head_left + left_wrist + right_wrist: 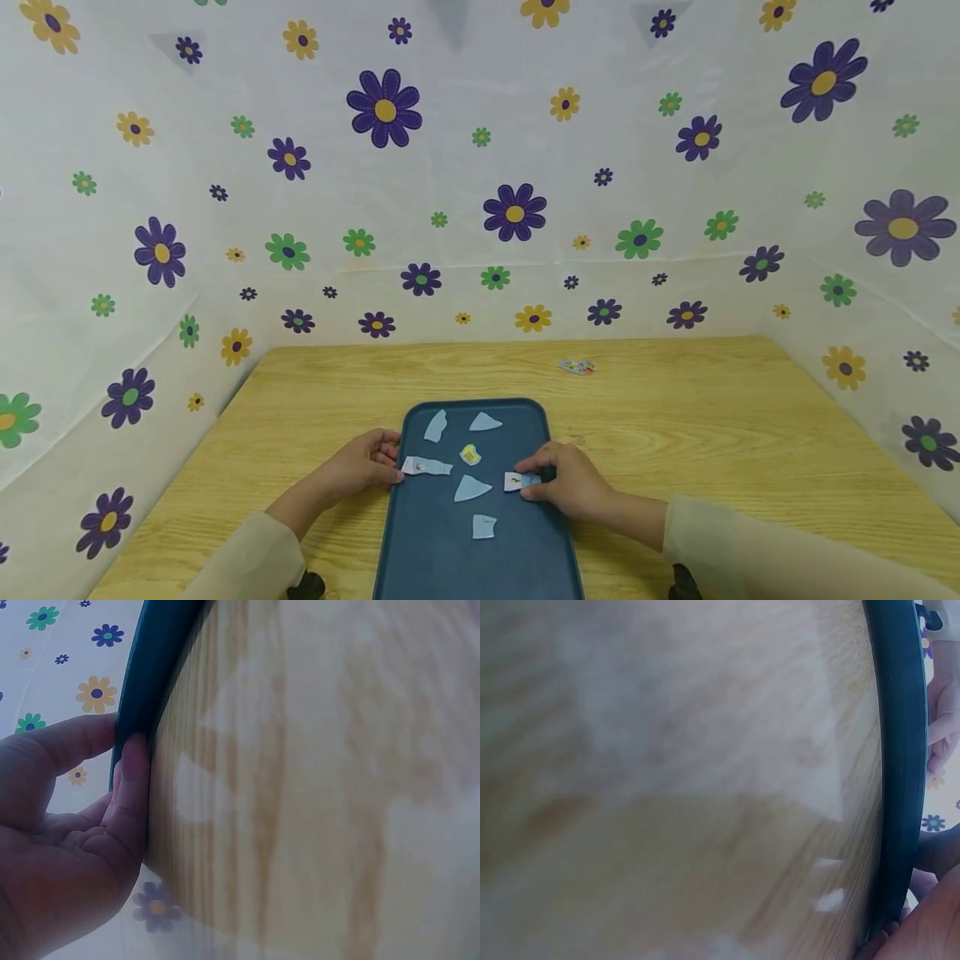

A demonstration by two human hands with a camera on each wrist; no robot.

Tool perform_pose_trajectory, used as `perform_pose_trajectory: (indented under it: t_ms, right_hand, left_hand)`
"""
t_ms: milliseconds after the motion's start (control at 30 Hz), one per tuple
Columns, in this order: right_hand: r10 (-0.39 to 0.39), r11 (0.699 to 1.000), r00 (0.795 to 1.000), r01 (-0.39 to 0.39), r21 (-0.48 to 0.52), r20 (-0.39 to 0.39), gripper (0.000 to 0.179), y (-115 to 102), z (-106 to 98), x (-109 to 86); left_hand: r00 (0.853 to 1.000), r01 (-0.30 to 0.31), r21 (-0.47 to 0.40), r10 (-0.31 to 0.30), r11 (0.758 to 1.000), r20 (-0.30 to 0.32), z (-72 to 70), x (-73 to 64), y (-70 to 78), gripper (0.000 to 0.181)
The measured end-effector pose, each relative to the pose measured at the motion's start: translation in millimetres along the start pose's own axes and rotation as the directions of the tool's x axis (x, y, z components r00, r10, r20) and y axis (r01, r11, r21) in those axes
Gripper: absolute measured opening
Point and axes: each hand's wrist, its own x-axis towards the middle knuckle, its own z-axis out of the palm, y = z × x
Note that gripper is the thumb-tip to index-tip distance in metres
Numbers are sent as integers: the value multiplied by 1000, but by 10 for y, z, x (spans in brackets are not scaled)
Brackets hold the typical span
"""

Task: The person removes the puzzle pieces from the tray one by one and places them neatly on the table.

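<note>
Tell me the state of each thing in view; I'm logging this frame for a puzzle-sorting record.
left hand: at the tray's left rim, fingers touching a long paper piece
right hand: pinching a small paper piece
tray: flat on the table
other paper pieces: lying loose, apart, on the tray
small colourful scrap: lying on the table beyond the tray

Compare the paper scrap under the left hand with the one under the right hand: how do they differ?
The left scrap is long and narrow and lies at the tray's left rim; the right scrap is short and stubby, nearer the right rim. The left hand touches only one end; the right hand partly covers its piece. Both are pale blue with white parts.
</note>
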Motion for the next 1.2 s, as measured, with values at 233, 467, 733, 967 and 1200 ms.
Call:
perform_pose_trajectory:
  t_ms: [233, 467, 733, 967, 1200]
  right_hand:
    - [6, 999, 1000, -7, 33, 17, 25, -22, -47, -25]
    - [45, 995, 999, -47, 85, 27, 23, -2, -77, -27]
    - [105, 992, 994, -103, 76, -20, 23, -36, -163, -2]
    - [144, 982, 989, -138, 125, -37, 23, -24, -229, 25]
    - [146, 981, 988, -137, 139, -57, 22, -1, -309, 39]
  left_hand:
    - [1000, 6, -23, -6, 1000, 0, -16, 13, -32, 62]
    - [1000, 5, -29, -5, 1000, 0, -6, 9, -44, 61]
    - [1000, 8, -11, -8, 1000, -9, -17, 24, -39, 61]
    - [1000, 5, -1, -5, 1000, -12, -16, 14, -29, 61]
    - [999, 14, 13, -14, 1000, -29, -1, 12, -17, 59]
